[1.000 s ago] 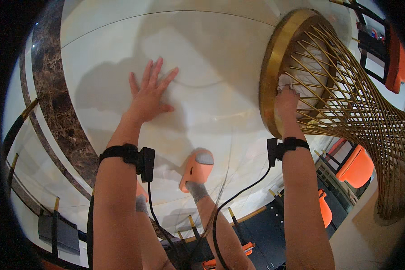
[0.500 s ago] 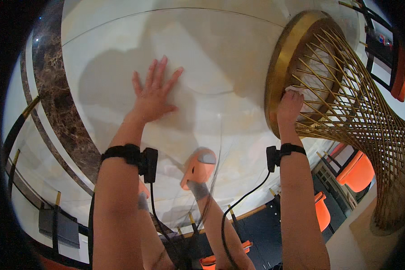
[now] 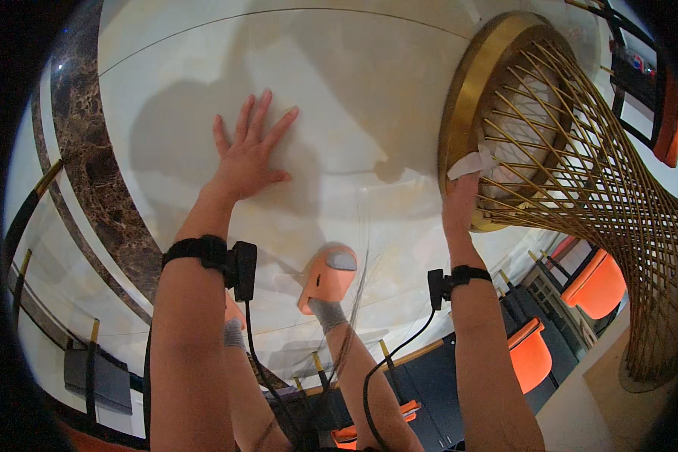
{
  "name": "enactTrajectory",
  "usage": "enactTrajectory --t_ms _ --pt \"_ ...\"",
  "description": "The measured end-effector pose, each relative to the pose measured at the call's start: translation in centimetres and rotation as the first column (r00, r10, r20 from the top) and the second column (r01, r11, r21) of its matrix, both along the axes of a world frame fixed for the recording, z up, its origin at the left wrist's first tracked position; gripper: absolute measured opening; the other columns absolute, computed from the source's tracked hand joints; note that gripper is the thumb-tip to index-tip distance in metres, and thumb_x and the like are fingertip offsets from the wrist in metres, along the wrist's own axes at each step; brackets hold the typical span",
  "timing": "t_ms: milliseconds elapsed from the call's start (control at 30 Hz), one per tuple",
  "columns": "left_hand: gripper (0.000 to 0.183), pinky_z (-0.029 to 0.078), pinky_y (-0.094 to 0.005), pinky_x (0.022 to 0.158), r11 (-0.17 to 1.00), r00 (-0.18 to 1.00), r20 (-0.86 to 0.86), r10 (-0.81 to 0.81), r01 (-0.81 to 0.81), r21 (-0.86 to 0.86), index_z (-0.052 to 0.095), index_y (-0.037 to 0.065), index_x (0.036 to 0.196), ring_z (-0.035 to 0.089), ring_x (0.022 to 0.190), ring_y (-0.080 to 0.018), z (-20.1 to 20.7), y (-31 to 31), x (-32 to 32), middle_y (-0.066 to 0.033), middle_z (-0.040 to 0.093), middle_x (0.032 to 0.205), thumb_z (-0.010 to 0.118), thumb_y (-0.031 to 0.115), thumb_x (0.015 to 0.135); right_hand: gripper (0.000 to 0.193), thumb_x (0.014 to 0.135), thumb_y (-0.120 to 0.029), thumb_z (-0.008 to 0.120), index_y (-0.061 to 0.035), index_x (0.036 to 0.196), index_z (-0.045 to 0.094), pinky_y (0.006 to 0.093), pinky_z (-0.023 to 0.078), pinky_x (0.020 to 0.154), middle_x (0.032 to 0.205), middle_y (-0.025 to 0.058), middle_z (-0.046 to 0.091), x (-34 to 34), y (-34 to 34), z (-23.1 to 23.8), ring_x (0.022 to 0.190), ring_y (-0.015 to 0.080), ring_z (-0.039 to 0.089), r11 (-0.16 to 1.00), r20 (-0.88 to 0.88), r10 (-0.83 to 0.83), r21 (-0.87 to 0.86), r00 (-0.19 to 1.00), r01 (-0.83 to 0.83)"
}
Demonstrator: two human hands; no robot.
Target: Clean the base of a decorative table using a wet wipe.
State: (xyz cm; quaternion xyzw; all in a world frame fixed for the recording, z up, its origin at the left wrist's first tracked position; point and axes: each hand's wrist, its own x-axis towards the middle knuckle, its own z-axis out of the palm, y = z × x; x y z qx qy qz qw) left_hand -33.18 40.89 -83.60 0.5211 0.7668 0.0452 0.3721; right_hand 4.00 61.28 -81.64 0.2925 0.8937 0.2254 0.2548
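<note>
My left hand lies flat on the pale marble floor, palm down, with its fingers spread and nothing in it. At the right, my right hand is closed on a white tissue. It presses the tissue against the near side of a round gold base. The fingertips are partly hidden by the tissue. From that base rises a flared lattice of thin gold rods, narrowing toward the right, where a table underside shows.
An orange slipper is on my foot between my arms. A dark brown marble strip runs down the left. Orange chairs with black legs stand at the right. Black cables hang from the devices strapped to my wrists.
My right hand has slid down and slightly left with the tissue, from the rods' feet onto the base's gold rim. More of the tissue shows. My left hand stays flat on the floor.
</note>
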Motion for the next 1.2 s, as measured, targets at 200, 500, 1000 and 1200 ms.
enactTrajectory --t_ms 200,500,1000,1200 --pt "0.108 0.0 -0.0654 0.099 0.997 1.0 0.012 -0.009 0.009 -0.073 0.014 0.038 0.14 0.0 0.137 -0.0296 -0.7 -0.7 0.0 -0.0062 -0.005 0.149 0.079 0.04 0.054 0.027 0.076 -0.005 0.055 -0.0035 0.104 0.05 0.0446 0.044 0.08 0.102 0.02 0.055 -4.5 0.4 5.3 0.092 0.0408 0.053 0.757 -0.414 -0.641 -0.483 0.647 0.44" --pt "0.103 0.001 -0.0658 0.099 1.0 1.0 -0.013 0.026 -0.026 0.006 0.016 0.039 0.139 0.004 0.137 -0.0273 -0.1 -0.7 -0.5 -0.0041 0.001 0.149 0.078 0.039 0.057 0.029 0.08 -0.008 0.049 0.0027 0.107 0.051 0.0424 0.039 0.09 0.105 0.0167 0.056 -8.0 7.8 2.0 0.102 0.0307 0.052 0.992 0.029 -0.123 0.012 0.992 0.123" --pt "0.107 -0.001 -0.0642 0.099 0.997 1.0 -0.002 0.002 -0.002 -0.072 0.014 0.038 0.14 0.0 0.137 -0.0289 0.3 -0.7 -0.5 -0.0058 -0.001 0.149 0.077 0.044 0.054 0.032 0.08 -0.002 0.049 -0.0004 0.111 0.055 0.0416 0.04 0.09 0.119 0.0194 0.049 -8.3 4.5 4.0 0.105 0.0352 0.05 0.879 0.012 -0.398 -0.282 0.917 0.385" --pt "0.102 0.0 -0.0627 0.1 0.997 0.998 0.028 0.05 -0.049 -0.053 0.017 0.039 0.139 0.003 0.137 -0.0249 0.3 -1.0 -0.7 -0.0028 0.002 0.149 0.078 0.036 0.057 0.037 0.072 0.001 0.059 -0.0111 0.107 0.06 0.0405 0.046 0.08 0.106 0.0184 0.056 -11.5 7.6 9.3 0.094 0.0346 0.056 0.929 -0.42 -0.342 -0.284 0.841 0.236"
